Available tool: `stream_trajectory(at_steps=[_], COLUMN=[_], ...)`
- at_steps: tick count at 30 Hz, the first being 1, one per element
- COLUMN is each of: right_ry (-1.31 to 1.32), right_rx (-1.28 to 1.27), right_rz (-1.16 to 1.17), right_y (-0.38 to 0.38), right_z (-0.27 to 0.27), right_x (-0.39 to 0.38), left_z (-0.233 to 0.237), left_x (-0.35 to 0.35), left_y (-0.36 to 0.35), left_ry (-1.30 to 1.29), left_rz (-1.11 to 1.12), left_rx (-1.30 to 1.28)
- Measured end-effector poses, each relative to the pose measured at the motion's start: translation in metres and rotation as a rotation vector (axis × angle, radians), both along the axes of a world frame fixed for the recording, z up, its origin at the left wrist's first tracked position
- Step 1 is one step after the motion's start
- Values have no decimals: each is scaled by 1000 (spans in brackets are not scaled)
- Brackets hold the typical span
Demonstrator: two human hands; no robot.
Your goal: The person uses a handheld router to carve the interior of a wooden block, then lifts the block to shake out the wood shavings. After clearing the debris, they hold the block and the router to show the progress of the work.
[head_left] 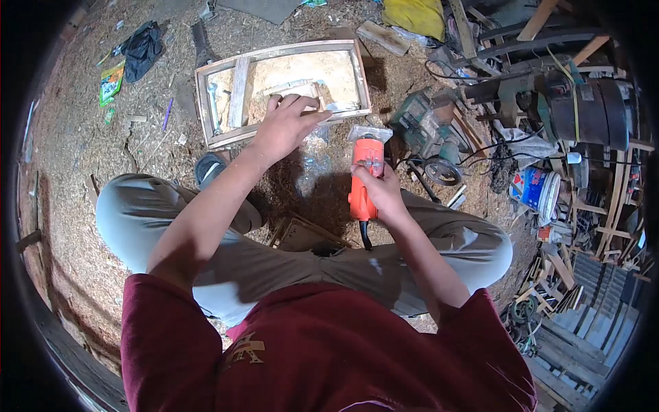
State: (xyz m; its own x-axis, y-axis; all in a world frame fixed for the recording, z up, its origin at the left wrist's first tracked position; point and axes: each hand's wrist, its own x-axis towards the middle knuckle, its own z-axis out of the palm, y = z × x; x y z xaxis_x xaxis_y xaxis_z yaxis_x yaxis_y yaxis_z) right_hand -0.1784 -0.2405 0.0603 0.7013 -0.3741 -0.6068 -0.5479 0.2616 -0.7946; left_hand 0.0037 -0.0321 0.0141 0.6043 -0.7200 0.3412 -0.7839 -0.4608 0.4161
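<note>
My right hand (382, 191) is wrapped round an orange trim router (366, 154), its base pointing away from me and its black cord trailing toward my lap. My left hand (287, 126) reaches over the near edge of a shallow wooden tray (274, 52), its fingers curled on a small pale wooden piece (292, 87). The hand covers part of that piece. Inside the tray, a slat (238, 93) runs from front to back, and a metal wrench (213, 103) lies left of it on sawdust.
Right of the tray stands a green machine (420, 123) with a handwheel. A belt-driven machine (583, 113), a paint bucket (539, 192) and scrap wood (549, 295) fill the right side. A black bag (143, 51) and a purple stick (167, 114) lie at left.
</note>
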Motion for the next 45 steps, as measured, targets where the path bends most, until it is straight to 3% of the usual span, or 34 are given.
stream_trajectory(at_steps=[13, 22, 25, 37, 40, 45], right_ry=[-37, -64, -74, 48, 8, -4], right_rx=[-73, -262, -271, -399, -408, -388], right_rz=[61, 121, 177, 211, 197, 206], right_y=[-5, -3, -5, 0, 0, 1], right_z=[-18, -36, -38, -14, -29, -30], right_x=[-23, -32, -33, -34, -35, -35], left_z=[9, 12, 15, 4, 5, -5], left_x=[-6, -6, -7, -7, -10, -8], left_y=[-10, -11, -13, -9, -13, -10], left_ry=[-34, 47, 79, -165, -3, -107], left_rz=[24, 25, 49, -10, 47, 8], left_rx=[28, 99, -41, 71, -58, -69])
